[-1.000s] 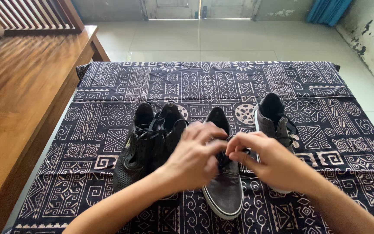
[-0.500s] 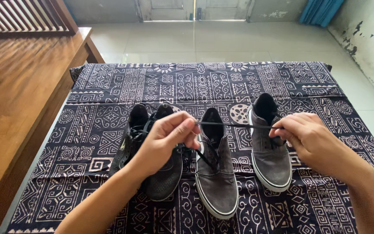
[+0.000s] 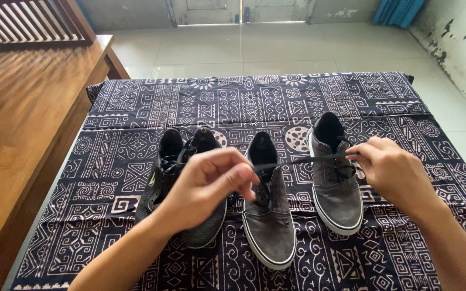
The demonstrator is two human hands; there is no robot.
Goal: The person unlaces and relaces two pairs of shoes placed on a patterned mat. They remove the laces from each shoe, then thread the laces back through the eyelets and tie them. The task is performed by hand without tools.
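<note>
Two grey low sneakers with white soles stand on a patterned dark cloth [image 3: 136, 108]. The middle grey sneaker [image 3: 268, 226] has its black lace [image 3: 319, 158] pulled out sideways. My left hand [image 3: 208, 186] pinches one end of that lace just left of the shoe's opening. The other end is pinched by my right hand [image 3: 395, 172], which hovers over the right grey sneaker [image 3: 334, 188]. A pair of black perforated shoes [image 3: 176, 167] lies at the left, partly hidden behind my left hand.
A wooden table or bench [image 3: 22, 124] runs along the left side of the cloth. Pale floor tiles [image 3: 297, 48] lie beyond, with a scuffed wall [image 3: 459, 43] at the right and a blue curtain [image 3: 397, 11] in the far corner.
My hands have gone from bunched together over the middle sneaker to spread apart, drawing the lace taut. Since half a second ago the left hand has dropped slightly and the lace slants.
</note>
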